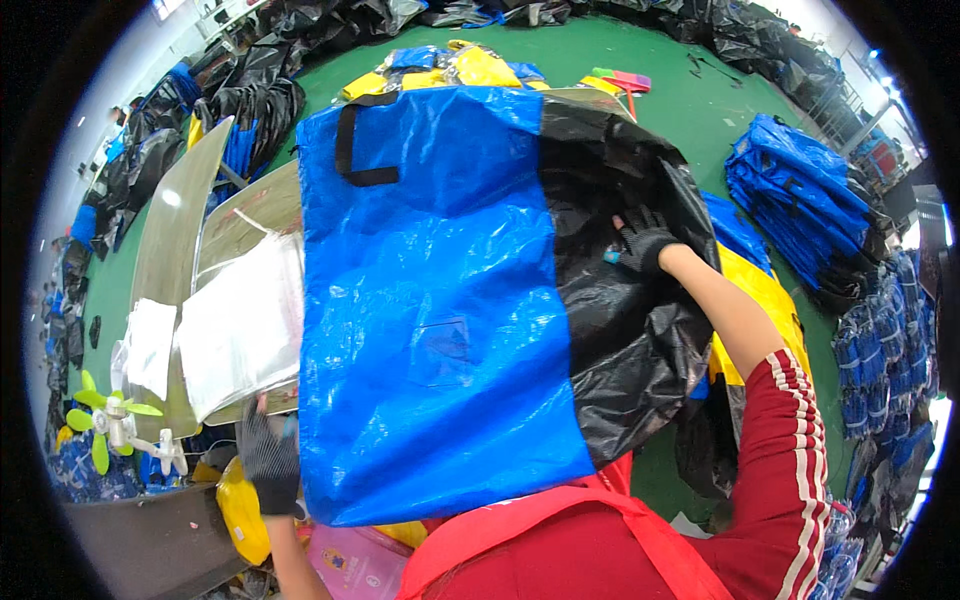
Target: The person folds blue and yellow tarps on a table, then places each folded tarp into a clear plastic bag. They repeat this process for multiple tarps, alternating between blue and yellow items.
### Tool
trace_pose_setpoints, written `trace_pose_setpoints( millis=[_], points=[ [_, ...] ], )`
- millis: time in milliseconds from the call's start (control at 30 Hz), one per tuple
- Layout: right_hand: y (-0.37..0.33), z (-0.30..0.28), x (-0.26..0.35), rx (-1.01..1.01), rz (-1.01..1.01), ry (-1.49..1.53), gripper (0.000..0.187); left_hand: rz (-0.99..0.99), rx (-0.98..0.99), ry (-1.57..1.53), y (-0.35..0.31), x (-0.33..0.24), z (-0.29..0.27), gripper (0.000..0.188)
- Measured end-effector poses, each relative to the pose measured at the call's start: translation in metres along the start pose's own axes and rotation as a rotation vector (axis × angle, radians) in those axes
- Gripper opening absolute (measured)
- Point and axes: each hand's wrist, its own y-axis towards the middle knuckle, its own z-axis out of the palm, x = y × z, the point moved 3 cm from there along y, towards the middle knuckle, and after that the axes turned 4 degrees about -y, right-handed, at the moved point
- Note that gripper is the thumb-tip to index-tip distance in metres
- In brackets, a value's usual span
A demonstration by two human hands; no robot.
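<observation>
Blue-and-black bag [435, 300] lies spread over the counter [222, 240], before the person. The right grip [648, 245], gloved, rests on its black part, fingers spread. The left grip [270, 460] is by the blue part's left edge; whether it pinches anything, I cannot tell. White sheets [245, 320] lie left of the bag, near a green-bladed fan [115, 420]; folded blue material [795, 190] lies right.

Gloved R fingers [636, 228] on blu/blk bag [490, 300], gloved L fingers [266, 432] nr its L edge.
</observation>
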Motion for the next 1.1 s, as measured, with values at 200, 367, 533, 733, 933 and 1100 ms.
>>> trace_pose_setpoints(
  millis=[200, 367, 533, 733, 933, 1100],
  points=[
    [0.060, -0.063, -0.012, -0.336, 0.105, 0.249, 0.073, 1.195, 1.006, -0.739, 0.039, -0.335, 0.116, 0.048],
    [0.103, -0.002, -0.015, -0.832, 0.464, 0.137, 0.078, 1.188, 0.742, -0.930, -0.053, -0.356, 0.190, 0.033],
    [0.115, 0.023, -0.019, -0.641, 0.480, 0.293, 0.073, 0.429, 0.041, -0.773, 0.163, -0.171, 0.206, 0.028],
    [0.111, -0.002, -0.010, -0.515, 0.479, 0.391, 0.080, -0.497, 0.553, -0.164, 0.348, 0.044, 0.292, 0.079],
    [0.086, -0.001, -0.024, -0.472, 0.255, 0.325, 0.071, 0.048, 0.115, -0.594, 0.338, 0.034, 0.269, 0.051],
    [0.036, -0.016, -0.061, -0.480, -0.285, 0.170, 0.067, -0.449, 0.123, -0.361, 0.320, 0.085, 0.253, 0.046]
  ],
)
